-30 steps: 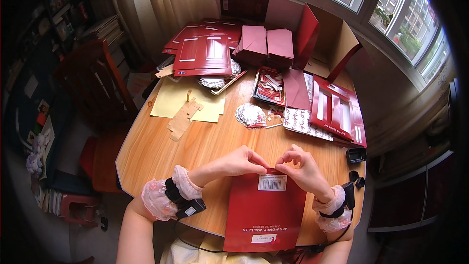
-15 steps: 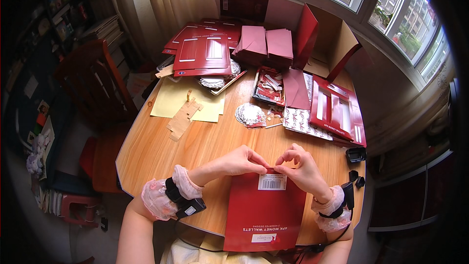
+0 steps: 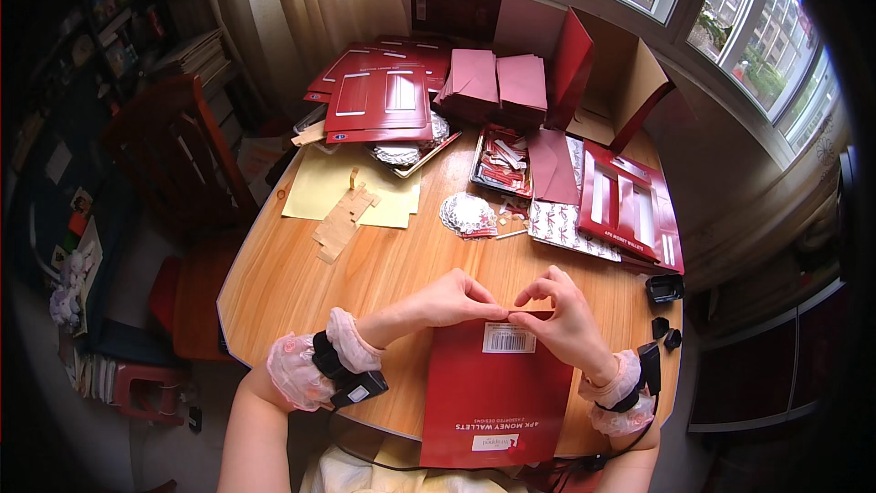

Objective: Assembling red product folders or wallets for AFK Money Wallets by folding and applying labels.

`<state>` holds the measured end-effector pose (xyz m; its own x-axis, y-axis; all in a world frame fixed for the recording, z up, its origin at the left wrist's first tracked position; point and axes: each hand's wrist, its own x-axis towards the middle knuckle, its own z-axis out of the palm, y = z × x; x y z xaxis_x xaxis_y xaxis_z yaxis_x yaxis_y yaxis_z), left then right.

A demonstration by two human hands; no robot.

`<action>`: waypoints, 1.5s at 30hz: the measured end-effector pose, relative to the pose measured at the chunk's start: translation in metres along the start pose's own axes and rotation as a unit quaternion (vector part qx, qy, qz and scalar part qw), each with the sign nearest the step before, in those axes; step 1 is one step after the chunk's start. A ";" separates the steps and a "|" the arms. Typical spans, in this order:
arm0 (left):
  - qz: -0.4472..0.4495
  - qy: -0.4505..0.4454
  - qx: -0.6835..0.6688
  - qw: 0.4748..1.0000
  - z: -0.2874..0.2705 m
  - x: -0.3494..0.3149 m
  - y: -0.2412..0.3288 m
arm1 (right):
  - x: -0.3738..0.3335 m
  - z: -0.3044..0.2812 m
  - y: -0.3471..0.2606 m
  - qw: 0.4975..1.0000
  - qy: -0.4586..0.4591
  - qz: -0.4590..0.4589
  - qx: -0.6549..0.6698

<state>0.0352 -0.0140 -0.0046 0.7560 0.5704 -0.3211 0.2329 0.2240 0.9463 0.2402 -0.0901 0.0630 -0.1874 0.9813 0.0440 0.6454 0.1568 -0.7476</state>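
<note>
A red flat cardboard sleeve point(image 3: 493, 393) lies at the front edge of the table, its white barcode label point(image 3: 509, 338) near the far end. My left hand point(image 3: 456, 298) pinches the sleeve's far edge between thumb and fingertips. Close beside it, my right hand point(image 3: 558, 318) grips the same edge with thumb and index finger, its other fingers curled above. The fingertips of both hands almost meet there. Any small piece between them is too small to make out.
Red window-cut sleeves point(image 3: 379, 100) and pink envelopes point(image 3: 520, 82) are stacked at the back. A tray of small red-and-white pieces point(image 3: 504, 160) stands near round white tags point(image 3: 468, 216). Brown tape strips point(image 3: 342, 224) lie on yellow paper point(image 3: 310, 184). More sleeves point(image 3: 620, 201) lie at right.
My right hand has shifted slightly left and up along the far edge of the sleeve. The left hand's fingertips have moved only a little, and the sleeve has barely shifted.
</note>
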 end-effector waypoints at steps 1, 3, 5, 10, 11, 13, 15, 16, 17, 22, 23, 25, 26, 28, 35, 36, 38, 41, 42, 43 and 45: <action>0.008 0.006 -0.004 1.000 0.001 0.001 -0.001 | -0.001 0.001 0.001 1.000 0.001 0.000 0.000; 0.015 0.012 -0.008 1.000 0.002 0.001 -0.001 | -0.001 0.003 0.003 0.999 -0.007 0.008 0.039; 0.013 0.015 -0.004 1.000 0.002 0.000 0.001 | -0.001 0.002 0.005 0.998 -0.023 0.008 0.052; 0.023 0.016 -0.003 1.000 0.004 0.000 -0.001 | -0.001 -0.002 0.008 0.996 -0.052 0.022 0.075; 0.026 0.015 0.002 1.000 0.004 0.000 -0.001 | -0.001 -0.002 0.009 0.995 -0.061 0.028 0.071; 0.028 0.015 0.005 0.999 0.004 -0.001 0.000 | -0.001 -0.003 0.008 0.995 -0.070 0.032 0.069; 0.031 0.013 0.007 0.999 0.004 -0.002 0.001 | -0.002 -0.005 0.006 0.994 -0.079 0.040 0.065; 0.032 0.012 0.007 0.999 0.005 -0.002 0.001 | -0.002 -0.006 0.004 0.994 -0.079 0.040 0.065; 0.033 0.011 0.008 0.999 0.004 -0.002 0.001 | -0.002 -0.007 0.002 0.995 -0.080 0.039 0.051; 0.023 0.005 0.011 1.000 0.004 -0.002 0.003 | -0.002 -0.010 -0.001 0.996 -0.079 0.037 0.022; 0.017 0.003 0.015 1.000 0.004 -0.001 0.003 | -0.003 -0.010 -0.001 0.996 -0.076 0.038 0.022; 0.017 0.004 0.015 1.000 0.004 -0.001 0.002 | -0.003 -0.011 0.000 0.996 -0.074 0.038 0.023; 0.018 0.004 0.014 1.000 0.004 -0.001 0.001 | -0.004 -0.011 0.001 0.996 -0.081 0.037 0.019; 0.025 0.007 0.014 1.000 0.003 -0.001 -0.001 | -0.004 -0.011 0.000 0.995 -0.089 0.036 0.016; 0.034 0.019 0.008 0.999 0.004 0.000 -0.003 | -0.002 -0.019 0.000 0.999 -0.026 -0.026 -0.016; 0.034 0.020 0.008 0.999 0.004 -0.001 -0.002 | -0.001 -0.020 0.004 0.995 -0.009 -0.090 -0.036; 0.030 0.019 0.013 0.999 0.004 -0.001 -0.002 | 0.000 -0.017 0.003 0.986 0.008 -0.155 -0.055; 0.037 0.018 0.002 0.999 0.003 0.002 -0.006 | -0.002 -0.005 -0.003 0.990 0.048 -0.127 -0.044; 0.036 0.018 0.001 0.999 0.002 0.002 -0.006 | 0.000 -0.001 0.001 0.990 0.044 -0.127 -0.044; 0.034 0.013 0.002 0.999 0.001 0.001 -0.006 | 0.001 0.002 0.003 0.990 0.040 -0.126 -0.044; 0.031 0.008 0.002 0.999 0.000 0.001 -0.005 | 0.000 0.003 0.003 0.993 0.026 -0.108 -0.046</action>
<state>0.0348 -0.0149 -0.0099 0.7593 0.5958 -0.2615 0.1879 0.1840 0.9648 0.2399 -0.0901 0.0588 -0.2923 0.9275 0.2329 0.6601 0.3719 -0.6526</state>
